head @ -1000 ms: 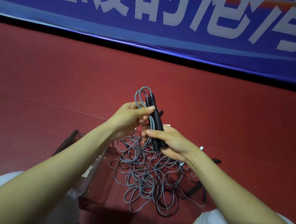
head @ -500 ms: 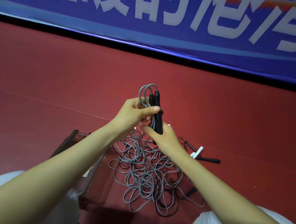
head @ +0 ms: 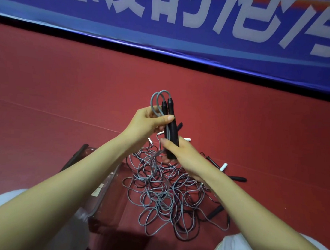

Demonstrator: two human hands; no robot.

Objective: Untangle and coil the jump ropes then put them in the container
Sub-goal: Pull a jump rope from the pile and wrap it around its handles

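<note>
Above the tangle (head: 165,193) of thin grey and black jump ropes beside the clear container (head: 105,189), left hand (head: 146,123) and right hand (head: 183,155) both clasp two black handles (head: 172,125); perhaps six loose handles (head: 236,178) surround the tangle

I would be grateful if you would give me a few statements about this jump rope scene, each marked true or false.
1. Both the left hand and the right hand grip the pair of black handles. True.
2. The tangled ropes lie inside the clear container. False: they lie on the red floor beside it.
3. A gray rope loop arches over the top ends of the held handles. True.
4. The handles in the hands are white. False: they are black; a white handle lies on the floor by the pile.
</note>
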